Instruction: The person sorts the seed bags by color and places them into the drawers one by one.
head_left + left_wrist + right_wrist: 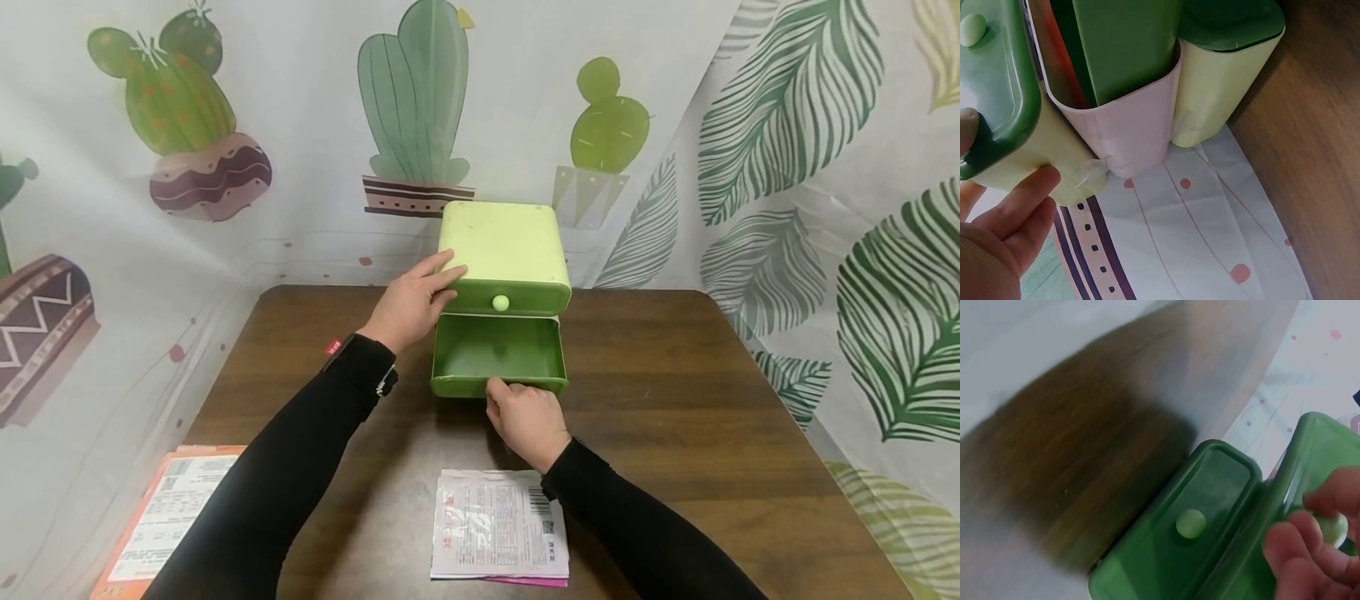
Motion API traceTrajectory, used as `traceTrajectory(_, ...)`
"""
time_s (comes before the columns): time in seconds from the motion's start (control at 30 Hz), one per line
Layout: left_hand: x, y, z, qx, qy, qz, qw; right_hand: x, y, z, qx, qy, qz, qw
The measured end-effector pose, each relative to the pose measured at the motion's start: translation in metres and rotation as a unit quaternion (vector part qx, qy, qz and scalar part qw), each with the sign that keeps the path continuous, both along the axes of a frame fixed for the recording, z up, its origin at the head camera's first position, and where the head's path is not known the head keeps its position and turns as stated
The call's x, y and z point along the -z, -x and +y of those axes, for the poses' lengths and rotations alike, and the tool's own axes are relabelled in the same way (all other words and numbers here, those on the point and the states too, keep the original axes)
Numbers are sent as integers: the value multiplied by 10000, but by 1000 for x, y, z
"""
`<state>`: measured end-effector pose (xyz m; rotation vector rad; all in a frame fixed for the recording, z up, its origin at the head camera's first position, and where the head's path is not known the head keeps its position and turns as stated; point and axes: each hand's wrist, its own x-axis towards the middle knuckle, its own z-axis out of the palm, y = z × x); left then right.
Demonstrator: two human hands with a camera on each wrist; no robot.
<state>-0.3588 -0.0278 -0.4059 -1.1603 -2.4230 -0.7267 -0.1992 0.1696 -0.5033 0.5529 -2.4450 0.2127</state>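
Note:
A small green drawer cabinet (501,242) stands at the back of the table, its top drawer (472,296) pushed in. Below that, the middle drawer (457,387) is pulled out, and its visible inside is bare. My right hand (528,421) is at this drawer's front, its fingers curled around the round knob (1332,530). At the cabinet's upper left front corner rests my left hand (408,308), fingers spread over the top, side and front. The left wrist view shows the middle drawer sticking out of its pink casing (1116,137), above the closed bottom drawer (1232,25).
A stack of printed plastic packets (498,525) lies on the wooden table (660,400) near the front edge. An orange packet with a white label (176,500) is at the left edge, partly behind my left sleeve. A cactus-print cloth (307,125) hangs behind the cabinet.

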Motion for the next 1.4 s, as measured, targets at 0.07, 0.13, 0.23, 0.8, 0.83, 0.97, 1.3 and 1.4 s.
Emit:
traceTrajectory(0.07,0,-1,1,-47,102,-87,9999,-1,-2,4,-155,-38,-151,9998)
traceTrajectory(0.13,-2,-3,1,-105,278,-279,9992,-3,-6,10,-362,-87,-316,9988)
traceTrajectory(0.23,-6,-8,-2,-189,661,-577,9960,-4,-16,20,-676,-181,-626,9956)
traceTrajectory(0.8,59,-193,-30,686,2416,549,9664,11,-118,25,-997,-1660,-2385,9516)
traceTrajectory(0.83,71,-203,-30,816,2640,557,9595,12,-123,24,-962,-1676,-2440,9503)
traceTrajectory(0.97,105,-224,-29,1158,3305,556,9350,17,-133,20,-809,-1705,-2657,9454)
traceTrajectory(1.3,120,-232,-16,1256,3701,716,9177,28,-138,7,-909,-2503,-1827,9464)
traceTrajectory(1.4,124,-235,-11,1240,3666,1050,9161,35,-142,4,-807,-2729,-1246,9505)
